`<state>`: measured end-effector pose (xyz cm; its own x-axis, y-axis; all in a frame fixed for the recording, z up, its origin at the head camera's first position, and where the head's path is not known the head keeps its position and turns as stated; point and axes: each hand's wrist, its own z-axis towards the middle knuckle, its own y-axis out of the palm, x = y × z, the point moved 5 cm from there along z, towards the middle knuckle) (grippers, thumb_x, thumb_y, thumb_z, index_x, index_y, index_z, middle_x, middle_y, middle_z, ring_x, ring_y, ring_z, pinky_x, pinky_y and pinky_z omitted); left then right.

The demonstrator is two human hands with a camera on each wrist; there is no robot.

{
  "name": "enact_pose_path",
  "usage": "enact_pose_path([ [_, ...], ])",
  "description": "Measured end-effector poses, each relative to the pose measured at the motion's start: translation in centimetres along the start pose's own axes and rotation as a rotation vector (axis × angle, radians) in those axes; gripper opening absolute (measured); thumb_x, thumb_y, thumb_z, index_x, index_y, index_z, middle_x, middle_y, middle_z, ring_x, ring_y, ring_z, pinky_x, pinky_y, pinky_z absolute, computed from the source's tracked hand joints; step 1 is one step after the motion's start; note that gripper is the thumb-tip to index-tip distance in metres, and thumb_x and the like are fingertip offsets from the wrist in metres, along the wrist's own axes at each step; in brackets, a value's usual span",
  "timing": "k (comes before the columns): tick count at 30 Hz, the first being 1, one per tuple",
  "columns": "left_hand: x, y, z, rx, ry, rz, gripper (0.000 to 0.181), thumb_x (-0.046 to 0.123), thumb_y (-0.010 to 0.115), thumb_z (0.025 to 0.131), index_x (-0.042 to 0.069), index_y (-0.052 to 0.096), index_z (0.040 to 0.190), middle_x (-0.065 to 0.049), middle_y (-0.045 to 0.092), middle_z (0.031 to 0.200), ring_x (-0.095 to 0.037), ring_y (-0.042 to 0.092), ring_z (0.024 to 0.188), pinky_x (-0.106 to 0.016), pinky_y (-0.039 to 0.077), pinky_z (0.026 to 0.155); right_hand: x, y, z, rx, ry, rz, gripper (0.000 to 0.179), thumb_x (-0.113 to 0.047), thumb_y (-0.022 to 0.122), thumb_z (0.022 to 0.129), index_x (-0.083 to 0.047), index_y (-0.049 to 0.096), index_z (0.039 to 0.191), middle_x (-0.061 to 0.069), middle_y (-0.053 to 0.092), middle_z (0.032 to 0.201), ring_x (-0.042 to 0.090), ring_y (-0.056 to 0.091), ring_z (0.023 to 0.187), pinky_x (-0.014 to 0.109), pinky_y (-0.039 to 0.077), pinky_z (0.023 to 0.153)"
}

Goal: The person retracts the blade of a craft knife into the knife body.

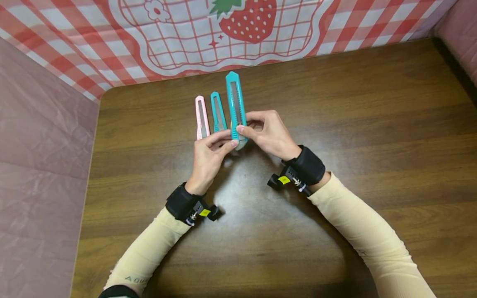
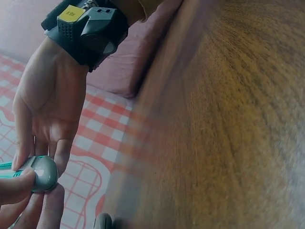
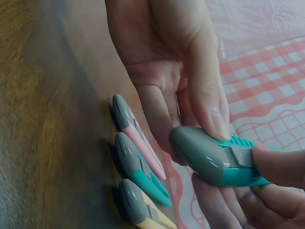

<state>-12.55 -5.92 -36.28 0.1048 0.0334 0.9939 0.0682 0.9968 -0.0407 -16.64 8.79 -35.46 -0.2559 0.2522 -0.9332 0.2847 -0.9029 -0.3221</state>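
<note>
A large teal utility knife [image 1: 234, 97] with a grey end cap [image 3: 200, 152] is held up over the table, its narrow tip toward the back. The right hand [image 1: 271, 134] pinches its body, thumb on the grey slider [image 3: 240, 156]. By the cap end, the left hand [image 1: 208, 159] grips the same knife between thumb and fingers. No blade sticks out of the tip. Beyond the left hand lie a pink utility knife [image 1: 201, 116] and a smaller teal utility knife [image 1: 218, 111]. A yellow utility knife [image 3: 143, 207] lies beside them, mostly hidden in the head view.
Under the hands is a brown wood-grain table [image 1: 372, 124]. A red-and-white checked cloth with a strawberry [image 1: 249, 20] hangs along its back edge. Pink fabric [image 1: 41, 174] covers the left side. Both wrists wear black camera straps [image 1: 307, 165].
</note>
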Motion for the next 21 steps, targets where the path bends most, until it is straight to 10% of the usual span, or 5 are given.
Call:
enact_pose_path([
  [21, -2.7, -0.2, 0.5, -0.035, -0.004, -0.016, 0.026, -0.001, 0.068, 0.081, -0.007, 0.064, 0.106, -0.022, 0.066, 0.095, -0.022, 0.064, 0.084, -0.02, 0.056, 0.071, 0.0, 0.1, -0.2, -0.012, 0.031, -0.131, 0.021, -0.012, 0.065, 0.087, -0.002, 0.061, 0.105, 0.007, 0.066, 0.086, 0.009, 0.06, 0.072, 0.03, 0.051, 0.06],
])
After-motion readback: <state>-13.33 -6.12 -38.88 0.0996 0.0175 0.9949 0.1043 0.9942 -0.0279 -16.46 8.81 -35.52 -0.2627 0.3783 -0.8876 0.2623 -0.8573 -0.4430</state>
